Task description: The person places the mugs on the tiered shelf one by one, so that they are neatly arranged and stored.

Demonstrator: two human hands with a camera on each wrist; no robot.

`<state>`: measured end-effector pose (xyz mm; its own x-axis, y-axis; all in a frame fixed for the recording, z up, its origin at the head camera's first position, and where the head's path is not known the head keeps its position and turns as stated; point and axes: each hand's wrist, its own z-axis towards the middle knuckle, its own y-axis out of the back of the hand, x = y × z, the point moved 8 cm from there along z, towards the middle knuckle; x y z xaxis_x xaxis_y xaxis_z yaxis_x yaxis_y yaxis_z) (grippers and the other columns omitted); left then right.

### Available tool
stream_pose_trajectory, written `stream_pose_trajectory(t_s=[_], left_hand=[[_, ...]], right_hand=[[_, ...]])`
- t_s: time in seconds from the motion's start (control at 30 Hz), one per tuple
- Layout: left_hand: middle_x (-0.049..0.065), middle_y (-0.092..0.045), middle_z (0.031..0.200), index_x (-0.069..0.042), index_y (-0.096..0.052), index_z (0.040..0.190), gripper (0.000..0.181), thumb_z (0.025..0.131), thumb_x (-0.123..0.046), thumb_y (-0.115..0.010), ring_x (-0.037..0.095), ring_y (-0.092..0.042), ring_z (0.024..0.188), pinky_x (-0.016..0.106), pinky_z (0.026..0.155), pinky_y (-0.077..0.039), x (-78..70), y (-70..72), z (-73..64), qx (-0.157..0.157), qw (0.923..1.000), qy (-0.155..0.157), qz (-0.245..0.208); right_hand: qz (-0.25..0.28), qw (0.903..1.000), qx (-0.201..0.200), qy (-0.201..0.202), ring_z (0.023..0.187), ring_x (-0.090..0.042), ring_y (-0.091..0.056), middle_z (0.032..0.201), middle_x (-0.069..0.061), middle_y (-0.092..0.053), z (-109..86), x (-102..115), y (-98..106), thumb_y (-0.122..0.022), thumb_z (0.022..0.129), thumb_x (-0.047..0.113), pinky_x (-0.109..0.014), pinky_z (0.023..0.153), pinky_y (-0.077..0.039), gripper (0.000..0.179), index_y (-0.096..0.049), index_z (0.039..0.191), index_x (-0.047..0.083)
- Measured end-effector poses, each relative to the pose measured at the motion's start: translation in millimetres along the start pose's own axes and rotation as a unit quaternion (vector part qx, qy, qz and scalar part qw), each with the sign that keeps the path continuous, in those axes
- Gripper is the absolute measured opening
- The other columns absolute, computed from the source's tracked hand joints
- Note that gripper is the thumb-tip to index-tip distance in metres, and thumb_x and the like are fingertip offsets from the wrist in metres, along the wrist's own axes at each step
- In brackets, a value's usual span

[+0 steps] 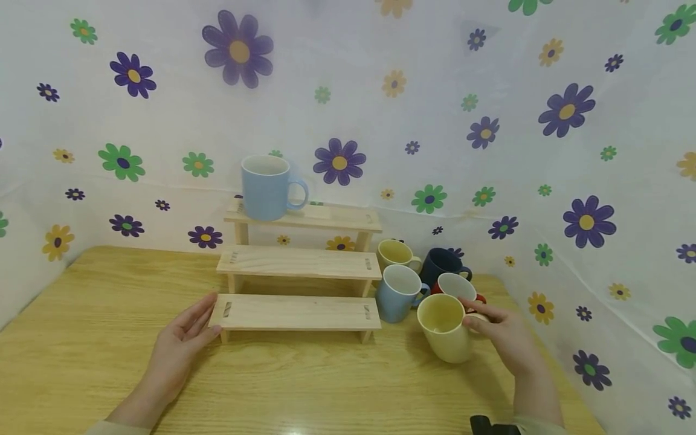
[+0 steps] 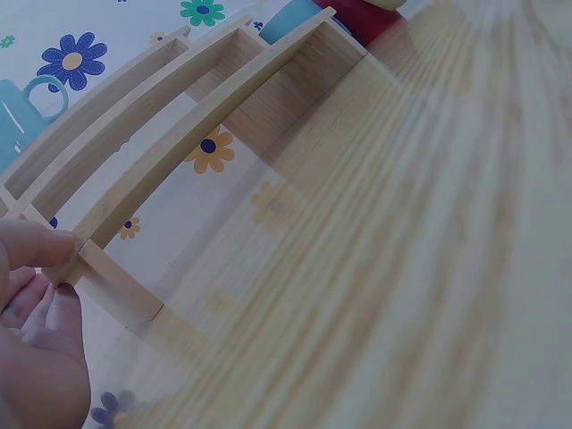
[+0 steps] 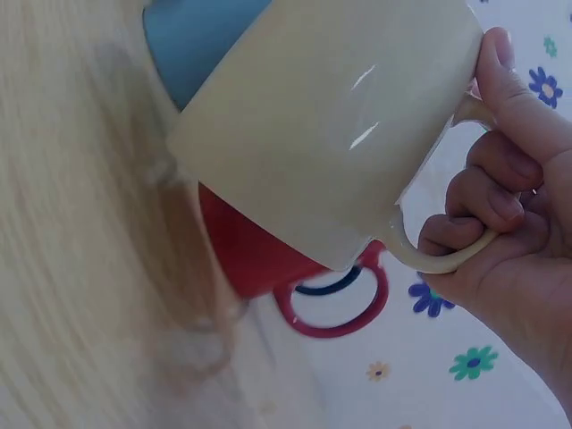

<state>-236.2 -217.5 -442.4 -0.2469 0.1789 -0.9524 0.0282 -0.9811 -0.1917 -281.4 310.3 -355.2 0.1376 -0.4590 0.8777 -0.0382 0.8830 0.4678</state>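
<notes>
By its handle, my right hand (image 1: pixel 505 335) grips a pale yellow mug (image 1: pixel 447 344), tilted and seemingly just off the table. In the right wrist view, fingers curl through the handle of that yellow mug (image 3: pixel 331 125). My left hand (image 1: pixel 182 344) pinches the left end of the lowest step of a three-tier wooden shelf (image 1: pixel 299 313); thumb and fingers (image 2: pixel 40 246) meet its corner in the left wrist view. On the top tier a light blue mug (image 1: pixel 265 190) stands upright, handle to the right.
Right of the shelf stand another light blue mug (image 1: pixel 396 296), a second yellow mug (image 1: pixel 387 257), a dark navy mug (image 1: pixel 435 266) and a red mug with white inside (image 1: pixel 457 284), partly hidden. Flower-printed cloth (image 1: pixel 348 90) backs the wooden table (image 1: pixel 304 386).
</notes>
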Motion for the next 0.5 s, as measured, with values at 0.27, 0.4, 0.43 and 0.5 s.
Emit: stream_pose_trajectory(t_s=[0.27,0.4,0.43,0.5], left_hand=[[0.007,-0.035,0.151,0.006,-0.034,0.144,0.061,0.091,-0.001,-0.063,-0.001,-0.043,0.126,0.019,0.097,-0.043,0.9,2.4,-1.9,-0.005,1.0,0.005,0.007],[0.009,-0.033,0.152,0.005,-0.034,0.144,0.062,0.091,-0.003,-0.064,0.0,-0.042,0.127,0.019,0.097,-0.043,0.9,2.9,-0.8,-0.002,0.9999,0.007,0.014],[0.01,-0.032,0.152,0.005,-0.034,0.144,0.062,0.091,-0.003,-0.064,0.0,-0.042,0.127,0.019,0.097,-0.043,0.5,2.9,-0.8,-0.003,0.9998,0.007,0.017],[0.013,-0.031,0.152,0.005,-0.034,0.144,0.062,0.091,-0.003,-0.065,0.001,-0.042,0.128,0.019,0.097,-0.043,0.2,2.7,-0.7,-0.004,0.9998,0.007,0.019]], right_hand=[[0.057,0.9958,-0.004,0.072,0.117,-0.003,-0.051,0.116,0.005,-0.067,5.2,45.1,-13.8,-0.069,0.088,0.006,-0.013,0.09,-0.047,0.033,-0.064,0.12,-0.001],[0.091,0.9934,-0.009,0.069,0.094,-0.006,-0.063,0.106,0.003,-0.07,7.2,65.8,-21.6,-0.068,0.089,0.007,-0.021,0.075,-0.056,0.036,-0.063,0.124,0.004],[0.094,0.9934,-0.015,0.064,0.086,-0.008,-0.065,0.102,0.003,-0.07,8.0,70.2,-23.1,-0.068,0.089,0.009,-0.024,0.069,-0.058,0.037,-0.062,0.125,0.004],[0.098,0.9931,-0.035,0.053,0.079,-0.01,-0.064,0.099,0.004,-0.068,9.7,78.2,-26.4,-0.069,0.089,0.013,-0.026,0.065,-0.059,0.039,-0.062,0.127,0.005]])
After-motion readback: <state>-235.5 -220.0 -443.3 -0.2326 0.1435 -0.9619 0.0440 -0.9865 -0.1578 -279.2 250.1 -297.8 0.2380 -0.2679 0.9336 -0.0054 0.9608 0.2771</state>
